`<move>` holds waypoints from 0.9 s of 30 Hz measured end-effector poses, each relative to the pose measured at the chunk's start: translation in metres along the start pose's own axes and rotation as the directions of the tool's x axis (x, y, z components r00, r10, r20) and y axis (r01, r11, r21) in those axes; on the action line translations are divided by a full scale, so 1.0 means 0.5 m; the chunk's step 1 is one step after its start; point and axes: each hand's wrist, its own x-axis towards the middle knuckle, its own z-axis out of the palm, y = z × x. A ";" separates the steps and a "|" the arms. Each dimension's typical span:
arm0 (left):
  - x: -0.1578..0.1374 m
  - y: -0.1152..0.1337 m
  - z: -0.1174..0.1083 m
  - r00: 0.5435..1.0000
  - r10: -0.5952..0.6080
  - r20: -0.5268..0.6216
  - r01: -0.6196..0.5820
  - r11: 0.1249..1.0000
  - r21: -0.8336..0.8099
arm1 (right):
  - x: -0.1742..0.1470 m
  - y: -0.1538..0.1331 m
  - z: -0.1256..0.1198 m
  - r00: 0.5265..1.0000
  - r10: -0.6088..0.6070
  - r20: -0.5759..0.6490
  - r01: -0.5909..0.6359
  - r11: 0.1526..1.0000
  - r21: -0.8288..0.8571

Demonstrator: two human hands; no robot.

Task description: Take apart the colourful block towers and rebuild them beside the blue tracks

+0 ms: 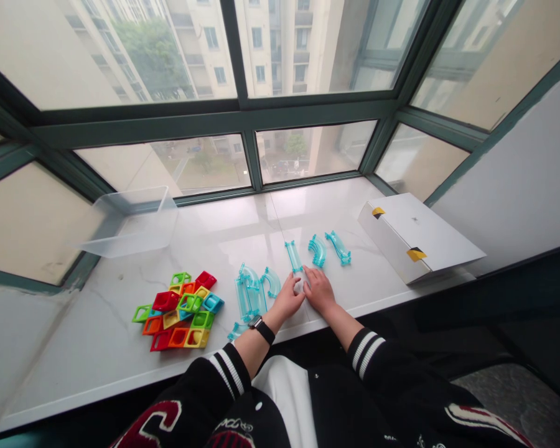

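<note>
My left hand [289,297], with a dark watch [260,326] on its wrist, rests on the white sill with bent fingers at the near end of a straight clear-blue track piece [293,254]. From the other side, the fingertips of my right hand [319,290] meet the same end. Both hands look closed on it, though the fingers partly hide that end. To the right lie a curved track piece [317,250] and a wavy one [338,248]. Left of my hands sit several more clear-blue track pieces [251,297], some overlapping, with a curved one [271,282] beside them.
Colourful hollow blocks [180,311] form a heap on the left. Behind them stands a clear plastic bin [135,246]. A white box [420,233] with yellow-black tabs is at the right. Window frames [256,158] border the sill [107,367] at the back.
</note>
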 end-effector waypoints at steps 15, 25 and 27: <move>-0.170 0.022 -0.185 0.997 0.081 0.014 -0.073 0.951 -0.299 | 0.001 -0.014 -0.021 1.000 -0.009 -0.004 0.009 1.000 0.000; -0.278 -0.086 -0.320 0.914 -0.138 -0.382 -0.056 0.889 -0.455 | 0.001 -0.006 -0.014 0.999 -0.022 -0.028 0.022 1.000 -0.004; -0.286 -0.093 -0.318 0.908 -0.157 -0.387 -0.044 0.885 -0.463 | 0.000 -0.006 -0.016 0.999 -0.026 -0.030 0.026 1.000 -0.002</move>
